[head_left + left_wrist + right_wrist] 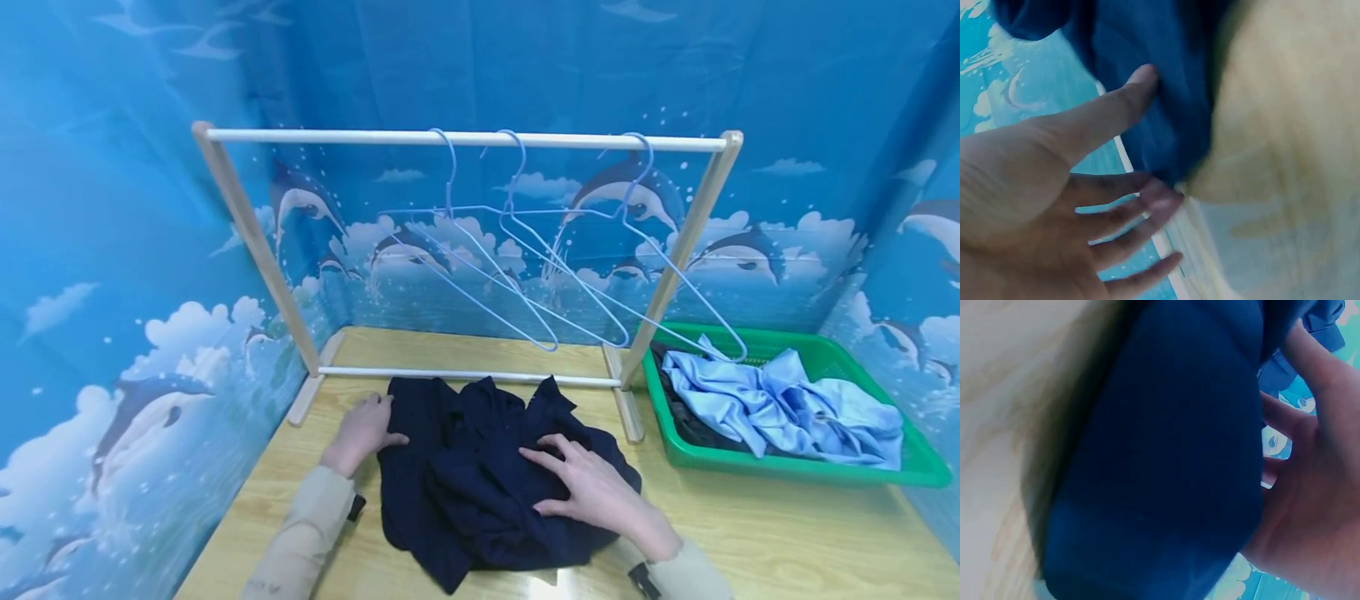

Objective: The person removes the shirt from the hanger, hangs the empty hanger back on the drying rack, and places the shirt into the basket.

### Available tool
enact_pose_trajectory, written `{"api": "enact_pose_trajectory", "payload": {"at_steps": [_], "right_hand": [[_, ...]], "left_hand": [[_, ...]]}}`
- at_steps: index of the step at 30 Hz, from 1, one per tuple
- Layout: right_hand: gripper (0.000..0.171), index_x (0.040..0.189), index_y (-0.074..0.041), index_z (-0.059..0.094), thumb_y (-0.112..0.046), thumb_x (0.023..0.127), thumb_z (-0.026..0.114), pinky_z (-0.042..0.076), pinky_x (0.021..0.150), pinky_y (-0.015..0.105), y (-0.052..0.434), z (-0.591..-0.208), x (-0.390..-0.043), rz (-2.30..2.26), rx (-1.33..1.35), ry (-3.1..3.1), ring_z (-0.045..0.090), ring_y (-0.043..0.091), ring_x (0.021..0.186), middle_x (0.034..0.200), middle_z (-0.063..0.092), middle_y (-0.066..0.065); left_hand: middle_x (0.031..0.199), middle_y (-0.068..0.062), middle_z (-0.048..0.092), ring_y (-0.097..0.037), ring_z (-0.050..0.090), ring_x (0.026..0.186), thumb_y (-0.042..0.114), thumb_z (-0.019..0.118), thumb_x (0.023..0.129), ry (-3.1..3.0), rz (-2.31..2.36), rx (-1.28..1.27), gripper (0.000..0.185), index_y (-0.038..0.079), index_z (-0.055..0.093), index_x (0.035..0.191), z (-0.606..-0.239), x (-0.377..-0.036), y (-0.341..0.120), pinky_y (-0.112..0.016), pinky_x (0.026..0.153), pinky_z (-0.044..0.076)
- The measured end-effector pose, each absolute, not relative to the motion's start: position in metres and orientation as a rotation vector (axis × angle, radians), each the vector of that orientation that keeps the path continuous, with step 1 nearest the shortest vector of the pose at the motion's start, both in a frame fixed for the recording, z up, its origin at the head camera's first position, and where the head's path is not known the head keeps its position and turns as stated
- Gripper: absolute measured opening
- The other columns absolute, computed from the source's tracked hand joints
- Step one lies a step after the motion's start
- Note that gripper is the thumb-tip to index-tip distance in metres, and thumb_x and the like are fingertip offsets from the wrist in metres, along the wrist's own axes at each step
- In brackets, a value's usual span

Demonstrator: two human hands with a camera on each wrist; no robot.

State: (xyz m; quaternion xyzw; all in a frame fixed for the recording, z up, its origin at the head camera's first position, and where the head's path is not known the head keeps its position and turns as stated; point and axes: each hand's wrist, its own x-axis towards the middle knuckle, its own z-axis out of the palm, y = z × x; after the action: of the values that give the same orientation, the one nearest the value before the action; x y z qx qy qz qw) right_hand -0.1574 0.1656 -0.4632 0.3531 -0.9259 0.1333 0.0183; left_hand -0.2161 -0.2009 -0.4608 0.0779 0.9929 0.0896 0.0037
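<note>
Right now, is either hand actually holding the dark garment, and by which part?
Neither grips it. The right hand lies flat on top of the navy garment; the left hand touches its left edge, its fingers straight.

Head cam is looking fwd and down from above the counter [750, 533], taking in the whole setup: rack [465, 140] at 12 o'clock, green basket [922, 467] at 2 o'clock, dark garment [480, 475] at centre. Left wrist cam is sitting v. close under the left hand [1041, 206], facing past its fingers toward the garment [1154, 94] and counter edge; blurred. Right wrist cam is pressing in close too, garment [1160, 462] filling most of frame, right hand [1316, 506] at 3 o'clock. All three are sharing the garment and counter.
</note>
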Motion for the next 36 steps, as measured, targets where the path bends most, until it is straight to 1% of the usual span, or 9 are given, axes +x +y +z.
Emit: {"api": "enact_pose_trajectory", "payload": {"at_steps": [4, 8, 14, 18, 23, 26, 30, 34, 36], "right_hand": [[0.075, 0.149, -0.022, 0.052, -0.045, 0.084, 0.081, 0.054, 0.079, 0.047, 0.162, -0.463, -0.157, 0.39, 1.095, -2.913, 0.061, 0.029, 0.106, 0.138, 0.051, 0.012], [0.075, 0.148, -0.021, 0.054, -0.042, 0.083, 0.083, 0.055, 0.075, 0.047, 0.157, -0.462, -0.156, 0.329, 1.064, -2.918, 0.06, 0.029, 0.105, 0.138, 0.051, 0.013], [0.073, 0.146, -0.019, 0.056, -0.042, 0.082, 0.084, 0.052, 0.064, 0.044, 0.147, -0.464, -0.157, 0.252, 0.995, -2.936, 0.059, 0.031, 0.103, 0.135, 0.051, 0.013], [0.071, 0.143, -0.017, 0.059, -0.042, 0.081, 0.085, 0.05, 0.058, 0.042, 0.141, -0.467, -0.162, 0.217, 0.904, -2.923, 0.06, 0.032, 0.104, 0.134, 0.052, 0.013], [0.066, 0.138, -0.015, 0.063, -0.041, 0.081, 0.085, 0.053, 0.065, 0.05, 0.137, -0.47, -0.169, 0.194, 0.8, -2.94, 0.059, 0.034, 0.107, 0.133, 0.053, 0.013], [0.061, 0.13, -0.009, 0.067, -0.038, 0.08, 0.085, 0.054, 0.07, 0.055, 0.137, -0.47, -0.171, 0.215, 0.779, -2.956, 0.058, 0.036, 0.109, 0.135, 0.054, 0.016], [0.045, 0.102, 0.002, 0.075, -0.036, 0.08, 0.084, 0.053, 0.081, 0.06, 0.146, -0.469, -0.171, 0.312, 0.821, -2.998, 0.057, 0.043, 0.119, 0.14, 0.054, 0.026], [0.032, 0.101, 0.001, 0.076, -0.027, 0.087, 0.08, 0.053, 0.091, 0.054, 0.167, -0.463, -0.179, 0.419, 0.929, -3.001, 0.06, 0.043, 0.119, 0.133, 0.059, 0.029], [0.022, 0.106, -0.001, 0.074, -0.017, 0.091, 0.077, 0.055, 0.085, 0.047, 0.179, -0.456, -0.184, 0.443, 0.912, -2.935, 0.066, 0.035, 0.105, 0.118, 0.066, 0.02]], "left_hand": [[0.101, -0.021, 0.071, -0.038, 0.068, 0.093, 0.024, 0.09, 0.075, 3.106, 0.368, 0.292, 0.048, -0.005, 0.068, 0.107, -0.466, -0.219, -0.199, -0.05, 0.078, 0.055], [0.098, -0.014, 0.074, -0.034, 0.07, 0.089, 0.018, 0.088, 0.076, 3.097, 0.378, 0.34, 0.031, 0.003, 0.072, 0.098, -0.463, -0.22, -0.196, -0.049, 0.075, 0.055], [0.099, -0.016, 0.073, -0.035, 0.069, 0.087, 0.017, 0.081, 0.083, 3.183, 0.447, 0.395, 0.027, 0.003, 0.073, 0.105, -0.439, -0.218, -0.19, -0.049, 0.072, 0.055], [0.087, -0.015, 0.072, -0.03, 0.066, 0.065, 0.024, 0.076, 0.091, 3.325, 0.507, 0.372, 0.031, 0.005, 0.071, 0.116, -0.408, -0.214, -0.168, -0.044, 0.056, 0.052], [0.081, -0.003, 0.071, -0.022, 0.063, 0.058, 0.023, 0.087, 0.081, 3.534, 0.66, 0.632, 0.028, 0.017, 0.073, 0.104, -0.386, -0.197, -0.117, -0.036, 0.048, 0.047], [0.093, 0.002, 0.073, -0.02, 0.068, 0.067, 0.021, 0.089, 0.078, 3.524, 0.669, 0.863, 0.031, 0.021, 0.071, 0.103, -0.39, -0.182, -0.082, -0.033, 0.052, 0.051], [0.088, 0.003, 0.074, -0.019, 0.07, 0.071, 0.024, 0.084, 0.084, 3.418, 0.48, 1.031, 0.029, 0.02, 0.066, 0.106, -0.41, -0.166, -0.046, -0.033, 0.061, 0.056], [0.09, 0.003, 0.076, -0.015, 0.073, 0.084, 0.026, 0.077, 0.09, 3.328, 0.24, 1.135, 0.023, 0.016, 0.063, 0.106, -0.438, -0.158, -0.03, -0.035, 0.085, 0.057], [0.101, 0.002, 0.076, -0.013, 0.072, 0.097, 0.029, 0.072, 0.094, 3.272, 0.159, 1.176, 0.022, 0.014, 0.065, 0.109, -0.449, -0.154, -0.026, -0.037, 0.096, 0.054]]}}
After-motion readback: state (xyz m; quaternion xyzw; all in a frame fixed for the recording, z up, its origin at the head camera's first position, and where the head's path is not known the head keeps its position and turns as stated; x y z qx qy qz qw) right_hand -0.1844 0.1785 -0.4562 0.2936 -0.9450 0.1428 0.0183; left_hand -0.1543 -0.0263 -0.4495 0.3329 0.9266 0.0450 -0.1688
